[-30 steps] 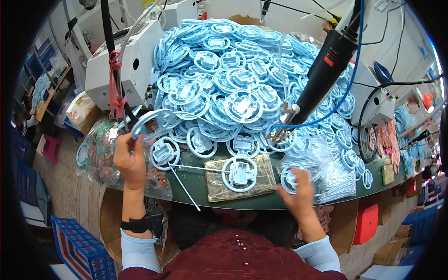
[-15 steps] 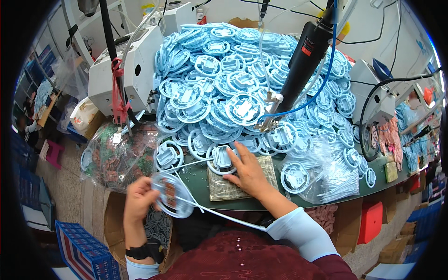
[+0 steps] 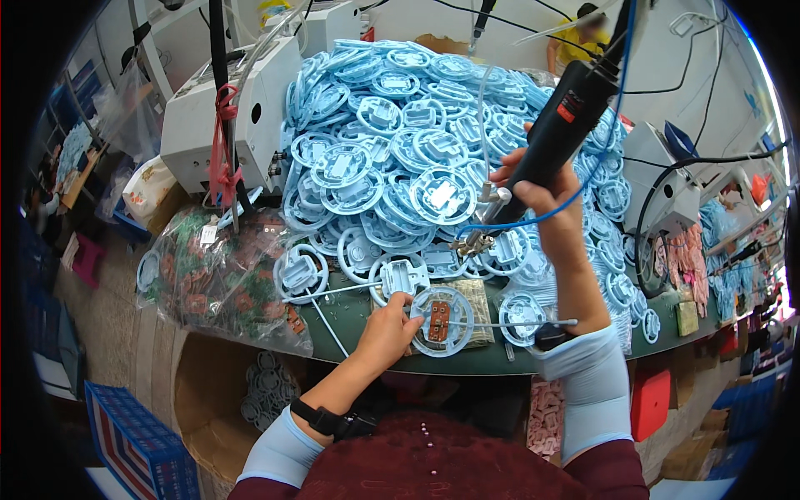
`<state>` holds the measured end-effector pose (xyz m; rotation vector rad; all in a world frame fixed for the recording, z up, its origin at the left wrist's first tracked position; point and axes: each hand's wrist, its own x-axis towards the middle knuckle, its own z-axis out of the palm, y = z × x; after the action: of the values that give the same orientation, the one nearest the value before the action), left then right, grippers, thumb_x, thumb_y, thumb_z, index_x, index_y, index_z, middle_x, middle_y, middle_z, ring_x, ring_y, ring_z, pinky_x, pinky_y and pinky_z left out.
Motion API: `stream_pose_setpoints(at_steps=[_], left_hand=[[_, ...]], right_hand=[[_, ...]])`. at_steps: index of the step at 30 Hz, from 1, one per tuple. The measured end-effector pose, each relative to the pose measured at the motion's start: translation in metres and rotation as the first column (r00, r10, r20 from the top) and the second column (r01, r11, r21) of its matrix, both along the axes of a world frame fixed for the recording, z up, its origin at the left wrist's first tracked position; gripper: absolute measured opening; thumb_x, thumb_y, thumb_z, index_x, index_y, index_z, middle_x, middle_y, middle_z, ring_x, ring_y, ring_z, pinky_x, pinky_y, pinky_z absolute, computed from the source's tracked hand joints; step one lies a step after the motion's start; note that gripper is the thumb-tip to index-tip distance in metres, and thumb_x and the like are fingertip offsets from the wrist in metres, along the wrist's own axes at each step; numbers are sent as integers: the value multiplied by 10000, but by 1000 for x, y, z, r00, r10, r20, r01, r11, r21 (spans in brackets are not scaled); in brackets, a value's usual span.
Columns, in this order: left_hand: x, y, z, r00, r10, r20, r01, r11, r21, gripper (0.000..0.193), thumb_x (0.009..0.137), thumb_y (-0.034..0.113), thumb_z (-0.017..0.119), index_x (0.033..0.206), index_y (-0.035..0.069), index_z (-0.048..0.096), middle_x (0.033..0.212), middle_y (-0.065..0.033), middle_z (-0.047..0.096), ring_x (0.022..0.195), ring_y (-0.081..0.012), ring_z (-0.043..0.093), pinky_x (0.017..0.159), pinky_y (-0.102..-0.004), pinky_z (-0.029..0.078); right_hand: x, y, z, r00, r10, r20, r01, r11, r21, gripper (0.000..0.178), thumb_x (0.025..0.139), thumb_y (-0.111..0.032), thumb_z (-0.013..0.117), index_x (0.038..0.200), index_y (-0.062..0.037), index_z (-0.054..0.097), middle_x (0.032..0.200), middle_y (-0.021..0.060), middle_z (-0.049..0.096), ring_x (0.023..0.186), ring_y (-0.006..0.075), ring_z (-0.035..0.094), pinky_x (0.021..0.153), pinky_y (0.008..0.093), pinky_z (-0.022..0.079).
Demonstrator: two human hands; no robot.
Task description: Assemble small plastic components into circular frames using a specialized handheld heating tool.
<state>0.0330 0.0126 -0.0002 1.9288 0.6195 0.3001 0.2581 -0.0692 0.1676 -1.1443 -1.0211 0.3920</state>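
The left hand (image 3: 389, 329), fingers nearly closed, holds the left rim of the pale-blue disc (image 3: 463, 333) over the wrapped block (image 3: 481, 295); the right hand (image 3: 557, 200) wraps the tilted black tool (image 3: 568, 117). Best keep disc and brown board (image 3: 439, 322) level, and straighten the tool, clear of the heap (image 3: 400, 125) behind.

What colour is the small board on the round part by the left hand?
The small board is reddish brown; the head view shows it best.

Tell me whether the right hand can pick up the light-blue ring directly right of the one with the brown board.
Probably not as things stand: the right hand is wrapped around the black tool, and a white stick crosses in front of that light-blue ring.
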Motion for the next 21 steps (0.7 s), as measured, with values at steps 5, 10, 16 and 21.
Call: stream_pose_setpoints(at_steps=[5,10,16,21], left_hand=[[-8,1,-6,998,66,-12,-60,954,295,309,839,143,691,1080,20,543,629,-136,627,608,-333,645,562,-400,480],[-6,0,11,993,114,18,-109,873,475,437,798,258,755,1124,49,552,592,-98,602,560,-316,622,540,-404,472],[5,13,28,968,-156,196,16,818,575,296,794,238,748,1017,65,659,856,-72,568,662,-280,607,559,-378,479],[-12,18,20,972,-165,166,13,746,666,371,715,201,782,1035,58,660,942,-103,569,776,-279,580,651,-373,476]], right_hand=[[-6,-5,26,997,-6,79,5,1000,8,444,818,-77,677,1212,37,507,877,86,596,782,204,666,757,328,523],[-29,-8,33,991,-100,89,100,995,6,398,829,-71,617,1183,60,489,842,100,553,648,198,622,607,312,525],[-74,4,53,998,-59,-10,60,973,222,315,834,-94,610,1103,28,503,801,105,533,589,217,609,559,330,520],[-70,-15,67,992,-85,92,67,980,185,417,842,-96,582,1200,75,453,797,121,537,554,199,585,518,313,506]])
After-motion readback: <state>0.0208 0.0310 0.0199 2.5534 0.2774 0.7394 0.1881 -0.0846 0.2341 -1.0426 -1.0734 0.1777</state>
